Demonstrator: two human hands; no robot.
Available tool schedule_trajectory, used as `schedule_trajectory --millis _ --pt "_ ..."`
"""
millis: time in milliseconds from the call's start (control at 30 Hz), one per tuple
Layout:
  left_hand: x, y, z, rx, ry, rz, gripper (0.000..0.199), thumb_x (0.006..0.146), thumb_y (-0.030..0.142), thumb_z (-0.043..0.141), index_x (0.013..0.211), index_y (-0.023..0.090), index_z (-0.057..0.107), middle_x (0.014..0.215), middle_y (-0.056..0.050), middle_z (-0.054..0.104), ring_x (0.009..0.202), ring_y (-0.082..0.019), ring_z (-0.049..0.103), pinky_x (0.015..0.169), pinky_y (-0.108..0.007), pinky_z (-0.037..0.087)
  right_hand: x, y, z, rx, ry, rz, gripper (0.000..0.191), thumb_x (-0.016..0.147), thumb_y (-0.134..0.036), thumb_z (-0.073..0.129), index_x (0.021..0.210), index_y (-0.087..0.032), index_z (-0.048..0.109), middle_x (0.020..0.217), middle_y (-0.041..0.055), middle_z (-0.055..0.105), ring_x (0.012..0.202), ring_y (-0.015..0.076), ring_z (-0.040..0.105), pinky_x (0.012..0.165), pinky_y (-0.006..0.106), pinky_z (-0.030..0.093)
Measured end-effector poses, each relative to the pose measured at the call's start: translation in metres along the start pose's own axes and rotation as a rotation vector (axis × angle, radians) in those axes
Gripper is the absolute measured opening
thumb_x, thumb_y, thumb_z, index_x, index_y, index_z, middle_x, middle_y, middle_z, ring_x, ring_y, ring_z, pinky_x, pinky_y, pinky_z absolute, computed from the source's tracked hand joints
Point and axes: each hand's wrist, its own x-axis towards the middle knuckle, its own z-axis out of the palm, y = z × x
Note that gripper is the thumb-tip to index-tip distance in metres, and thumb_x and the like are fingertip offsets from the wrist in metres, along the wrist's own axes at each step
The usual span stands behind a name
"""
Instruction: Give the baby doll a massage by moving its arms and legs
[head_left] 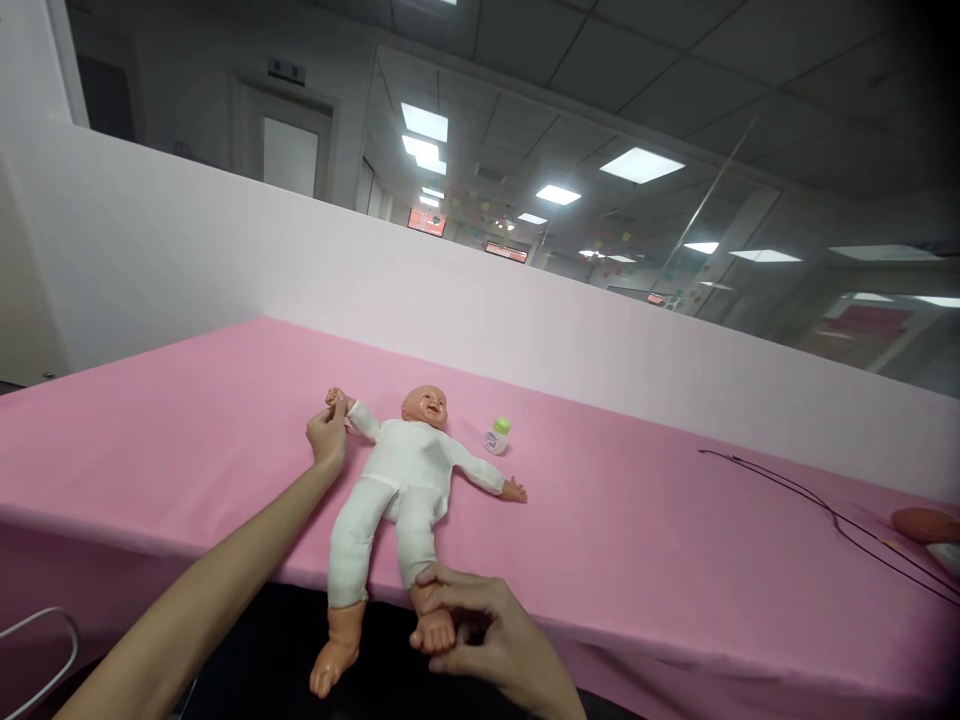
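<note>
The desk (637,540), covered in pink cloth, carries a doll (409,462) in white clothing, lying face up, its feet past the near edge. The right hand (487,630) grips one foot; the left hand (328,428) pinches the doll's hand. A green-capped bottle (497,437) stands near its head.

doll's ankle (417,599): partly hidden by right hand (504,632) | right-edge object (921,524): cut off, maybe a head
</note>
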Motion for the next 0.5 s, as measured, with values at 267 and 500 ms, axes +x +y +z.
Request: schedule_trajectory --millis 267,500 --pt "-0.029 0.012 -0.001 0.153 -0.611 0.593 0.032 0.083 0.049 0.074 0.068 0.021 0.07 0.061 0.001 0.054 0.058 -0.014 0.047 0.059 -0.027 0.038 0.071 0.038 0.019 0.338 0.507 -0.086 0.046 0.057 -0.031 0.095 0.1 -0.023 0.081 0.144 0.0121 0.063 0.133 0.0363 0.058 0.091 0.039 0.058" --pt "-0.017 0.006 0.002 0.051 -0.27 0.304 0.046 0.087 0.051 0.069 0.055 0.021 0.053 0.053 0.004 0.046 0.052 -0.012 0.041 0.054 -0.027 0.033 0.055 0.029 0.025 0.305 0.325 -0.057 0.045 0.057 -0.026 0.096 0.099 -0.024 0.082 0.143 0.0099 0.064 0.127 0.0329 0.063 0.095 0.038 0.055"
